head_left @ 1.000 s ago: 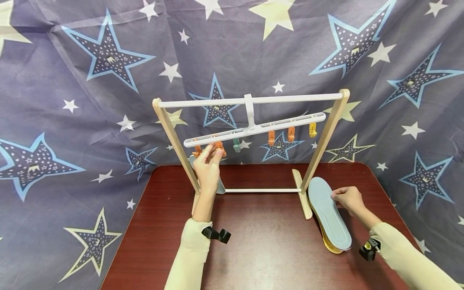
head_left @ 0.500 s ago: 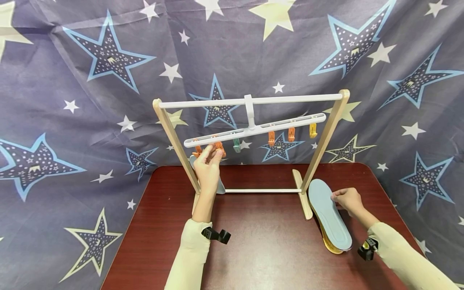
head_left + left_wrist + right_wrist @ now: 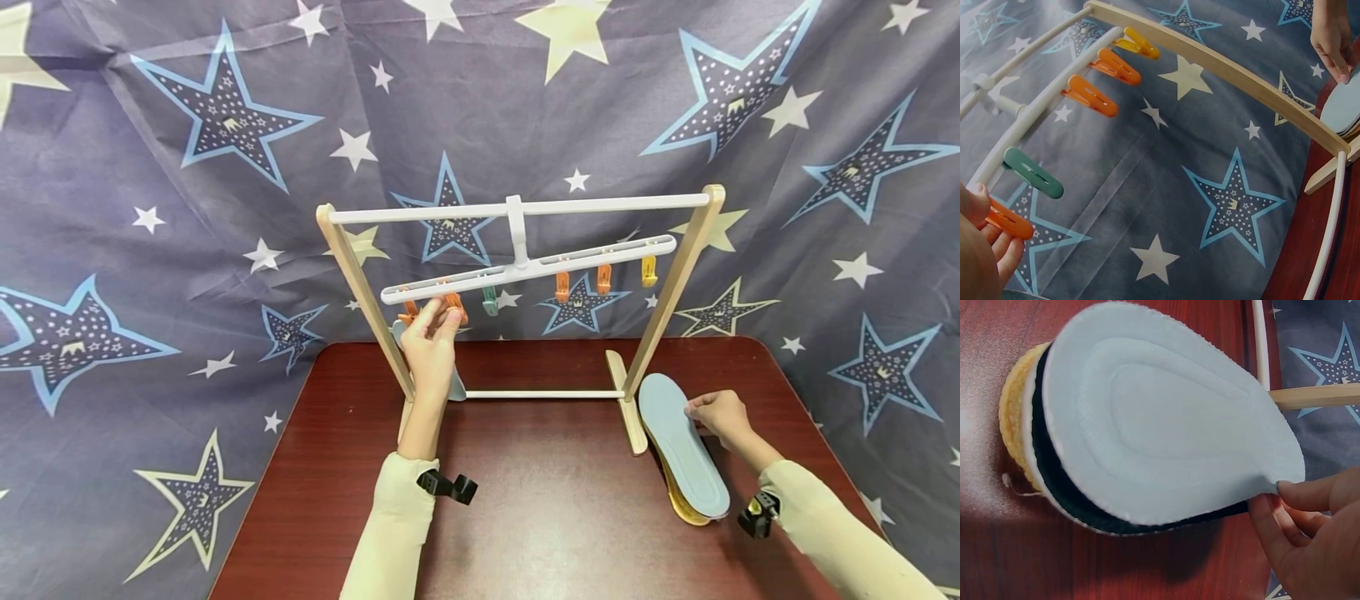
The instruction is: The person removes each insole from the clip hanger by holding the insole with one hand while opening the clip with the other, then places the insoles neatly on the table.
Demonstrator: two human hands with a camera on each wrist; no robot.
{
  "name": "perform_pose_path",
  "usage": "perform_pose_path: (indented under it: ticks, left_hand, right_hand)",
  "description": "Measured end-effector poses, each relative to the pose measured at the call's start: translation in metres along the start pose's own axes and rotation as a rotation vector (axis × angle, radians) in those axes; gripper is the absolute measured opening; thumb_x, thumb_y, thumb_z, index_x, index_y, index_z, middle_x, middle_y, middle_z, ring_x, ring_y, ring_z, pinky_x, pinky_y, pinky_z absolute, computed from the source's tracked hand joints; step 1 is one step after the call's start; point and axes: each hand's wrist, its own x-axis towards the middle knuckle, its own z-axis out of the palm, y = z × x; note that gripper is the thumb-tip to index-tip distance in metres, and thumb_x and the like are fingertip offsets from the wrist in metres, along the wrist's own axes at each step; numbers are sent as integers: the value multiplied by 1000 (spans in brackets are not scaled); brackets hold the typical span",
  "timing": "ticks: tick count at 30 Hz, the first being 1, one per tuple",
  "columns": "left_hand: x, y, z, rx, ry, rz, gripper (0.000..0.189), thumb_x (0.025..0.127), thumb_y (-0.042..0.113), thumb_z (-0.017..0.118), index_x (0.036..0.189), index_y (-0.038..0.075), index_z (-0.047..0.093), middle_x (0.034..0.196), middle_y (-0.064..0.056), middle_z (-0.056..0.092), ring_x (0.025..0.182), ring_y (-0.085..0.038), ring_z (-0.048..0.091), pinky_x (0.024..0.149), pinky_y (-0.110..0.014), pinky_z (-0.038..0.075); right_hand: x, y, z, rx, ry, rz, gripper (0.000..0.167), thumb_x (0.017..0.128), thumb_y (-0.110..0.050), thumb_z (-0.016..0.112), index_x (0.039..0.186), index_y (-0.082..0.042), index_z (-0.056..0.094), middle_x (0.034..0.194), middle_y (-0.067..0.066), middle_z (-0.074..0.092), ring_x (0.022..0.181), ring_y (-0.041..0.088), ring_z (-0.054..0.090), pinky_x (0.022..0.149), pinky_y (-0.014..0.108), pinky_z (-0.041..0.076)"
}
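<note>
My left hand (image 3: 429, 354) pinches an orange clip (image 3: 1010, 220) that hangs from the tilted white hanger (image 3: 525, 268). Behind that hand, a pale blue insole (image 3: 457, 387) is partly hidden; it seems to hang below the leftmost orange clip (image 3: 408, 310). At the right of the table, my right hand (image 3: 723, 417) pinches the side edge of another pale blue insole (image 3: 1166, 419) between thumb and fingers. This insole tops a stack, its edge raised a little above a dark insole (image 3: 1060, 481) with a pale rim. A yellow, fuzzy-edged insole (image 3: 1017, 406) shows underneath.
A wooden stand (image 3: 675, 292) with a white top rail (image 3: 615, 203) carries the hanger. Along the hanger are a green clip (image 3: 490, 300), two more orange clips (image 3: 1091, 97) and a yellow clip (image 3: 648, 271). A star-patterned cloth (image 3: 247, 208) hangs behind the red-brown table (image 3: 540, 500).
The top pale blue insole has shifted very slightly toward the near side under my right hand. My left hand stays in place on the orange clip.
</note>
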Motion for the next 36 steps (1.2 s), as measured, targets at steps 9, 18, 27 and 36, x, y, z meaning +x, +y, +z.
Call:
perform_pose_path:
  ticks: [9,18,27,36]
  left_hand:
    - [0,0,0,-4,-10,-13,37,91,-10,67,127,-17,62,112,-33,69,87,1,68,86,-14,57]
    - [-1,4,-2,34,-21,-4,39,92,-7,66,128,-18,59,115,-37,66,91,-3,68,90,-14,56]
    - [0,4,-3,19,-54,-24,40,93,-7,64,131,-18,57,119,-36,65,96,-4,66,92,-16,56]
    - [0,3,-5,14,-78,-36,43,95,-5,64,135,-16,55,124,-37,62,99,-4,65,94,-16,55]
  right_hand:
    - [-3,-1,2,-31,11,-32,23,88,-1,67,98,19,70,79,14,72,68,12,67,60,34,64]
    - [-6,-6,3,-54,12,-36,23,87,-1,68,97,19,71,80,20,74,67,15,70,59,34,64]
    - [-7,-7,4,-78,15,-45,21,86,-2,68,94,17,71,78,20,74,62,16,71,57,34,63]
    - [-9,-7,4,-80,18,-50,21,86,-3,68,92,17,72,74,17,73,60,18,71,55,35,63]
